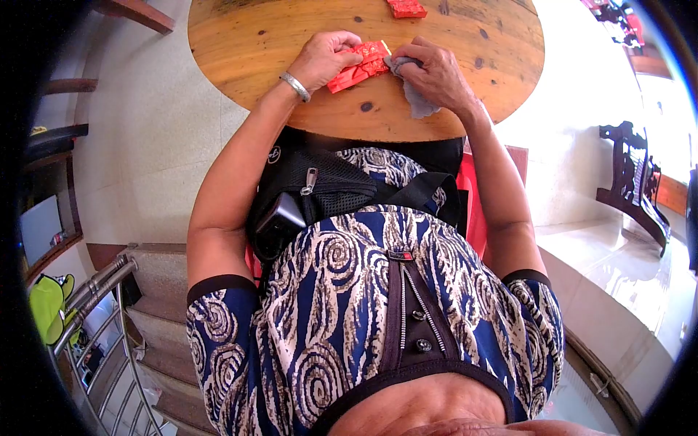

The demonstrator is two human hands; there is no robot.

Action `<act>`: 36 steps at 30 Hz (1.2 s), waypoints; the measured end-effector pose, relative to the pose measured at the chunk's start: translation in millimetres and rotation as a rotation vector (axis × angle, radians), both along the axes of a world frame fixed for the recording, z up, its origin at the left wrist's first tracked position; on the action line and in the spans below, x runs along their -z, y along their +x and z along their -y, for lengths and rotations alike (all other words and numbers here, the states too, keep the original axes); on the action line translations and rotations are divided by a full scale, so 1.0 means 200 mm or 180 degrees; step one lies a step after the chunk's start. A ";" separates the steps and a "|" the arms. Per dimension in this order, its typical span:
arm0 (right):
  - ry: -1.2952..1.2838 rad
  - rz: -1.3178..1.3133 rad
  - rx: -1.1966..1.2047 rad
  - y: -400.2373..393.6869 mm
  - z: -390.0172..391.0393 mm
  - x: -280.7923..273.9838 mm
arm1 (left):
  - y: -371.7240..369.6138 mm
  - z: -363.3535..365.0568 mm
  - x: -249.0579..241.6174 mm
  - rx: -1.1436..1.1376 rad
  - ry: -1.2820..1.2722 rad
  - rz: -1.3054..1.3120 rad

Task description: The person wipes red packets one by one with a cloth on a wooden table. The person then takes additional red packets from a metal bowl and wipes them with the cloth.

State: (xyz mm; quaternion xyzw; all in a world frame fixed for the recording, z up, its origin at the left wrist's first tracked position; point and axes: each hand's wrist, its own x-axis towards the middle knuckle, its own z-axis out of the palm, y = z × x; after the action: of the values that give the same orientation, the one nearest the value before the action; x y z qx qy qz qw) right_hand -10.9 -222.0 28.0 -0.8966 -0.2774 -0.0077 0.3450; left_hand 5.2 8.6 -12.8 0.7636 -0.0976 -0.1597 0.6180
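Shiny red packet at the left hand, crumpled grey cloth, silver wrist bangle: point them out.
Shiny red packet (367,68): head view, about the middle of its upper face.
Crumpled grey cloth (419,100): head view, its lower part.
Silver wrist bangle (297,86): head view, outside of the band.

The place looks like a living area in a house. A round wooden table (480,80) with dark knots stands there, and pale floor tiles (153,123) spread out to the left of it. Also left of the table, but nearer the camera, stair steps (163,301) run beside a tubular metal railing (94,287). To the right of the table stands a carved dark-wood chair (634,190), a domestic piece, with strong light, like daylight, around it.
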 end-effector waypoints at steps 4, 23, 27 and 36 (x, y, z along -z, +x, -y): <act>0.0053 -0.0208 0.0136 0.00 0.00 -0.02 | 0.00 0.00 0.00 -0.0039 0.0020 0.0037; -0.0320 0.0582 0.0293 0.00 -0.07 0.09 | 0.02 0.00 0.06 -0.0045 -0.0133 0.0127; -0.0553 0.0844 0.0331 0.00 -0.10 0.08 | 0.01 0.00 0.03 -0.0074 -0.0017 0.0142; -0.0759 0.0973 0.0677 0.01 -0.07 0.08 | 0.00 0.00 0.00 -0.0054 0.0098 0.0118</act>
State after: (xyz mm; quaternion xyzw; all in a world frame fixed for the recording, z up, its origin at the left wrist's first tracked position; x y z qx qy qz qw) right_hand -8.4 -207.1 12.6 -0.9437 -0.2292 -0.1470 0.1877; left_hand 5.9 9.1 -13.7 0.7766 -0.1001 -0.1418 0.6055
